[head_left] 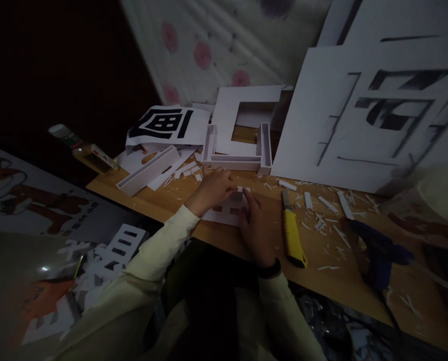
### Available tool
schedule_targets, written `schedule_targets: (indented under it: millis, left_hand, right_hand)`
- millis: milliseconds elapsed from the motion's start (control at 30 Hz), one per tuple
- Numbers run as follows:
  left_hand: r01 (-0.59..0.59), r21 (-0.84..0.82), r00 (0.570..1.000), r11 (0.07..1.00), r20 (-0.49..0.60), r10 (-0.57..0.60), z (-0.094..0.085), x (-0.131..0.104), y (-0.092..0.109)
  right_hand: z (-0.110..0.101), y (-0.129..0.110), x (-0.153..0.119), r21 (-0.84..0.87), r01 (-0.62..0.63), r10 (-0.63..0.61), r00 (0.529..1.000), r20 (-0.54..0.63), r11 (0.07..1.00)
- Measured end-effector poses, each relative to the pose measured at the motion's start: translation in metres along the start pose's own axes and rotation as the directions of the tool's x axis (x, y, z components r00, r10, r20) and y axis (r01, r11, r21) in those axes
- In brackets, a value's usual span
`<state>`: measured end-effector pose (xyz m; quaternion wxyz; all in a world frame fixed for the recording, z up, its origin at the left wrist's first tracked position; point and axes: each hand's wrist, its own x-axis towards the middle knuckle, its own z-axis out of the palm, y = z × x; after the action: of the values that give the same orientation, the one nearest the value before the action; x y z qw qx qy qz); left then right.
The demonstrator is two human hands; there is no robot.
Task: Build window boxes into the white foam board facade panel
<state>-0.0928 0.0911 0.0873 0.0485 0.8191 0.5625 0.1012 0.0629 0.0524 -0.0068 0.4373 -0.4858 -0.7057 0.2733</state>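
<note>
A small white board piece with square cut-outs (224, 216) lies flat near the table's front edge, between my hands. My left hand (216, 186) is closed over its far left part, fingers bent and pointing right. From the right, my right hand (254, 225) grips the piece's edge, its index finger and thumb close to the left fingertips. A short pale strip seems to stand between the fingertips; dim light makes it hard to tell. Just right of my right hand lies a yellow utility knife (292, 230) with its blade end pointing away.
White box-like letter parts (237, 164) stand behind my hands, beside a printed character sheet (163, 123). A bottle (86, 150) is at left. White scraps (319, 220) litter the right side near a blue glue gun (378, 250). Large white boards (329, 150) lean at the back.
</note>
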Motion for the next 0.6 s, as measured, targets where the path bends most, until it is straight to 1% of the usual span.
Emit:
schedule_targets:
  millis: [233,433,600]
  left_hand:
    - [-0.006,0.036,1.0,0.999,0.026,0.005,-0.001,0.0008,0.0001]
    - [0.008,0.037,0.998,0.999,0.055,-0.01,-0.0049,0.0019,0.0025]
    - [-0.003,0.028,0.999,1.0,0.035,0.002,-0.0037,0.0013,0.0015]
  right_hand:
    - [0.002,0.0027,-0.0007,0.014,0.003,-0.003,1.0,0.003,1.0]
    - [-0.0002,-0.0014,-0.0007,0.022,0.002,-0.002,1.0,0.001,1.0]
    - [-0.0023,-0.0041,-0.0006,-0.021,0.004,-0.004,1.0,0.016,1.0]
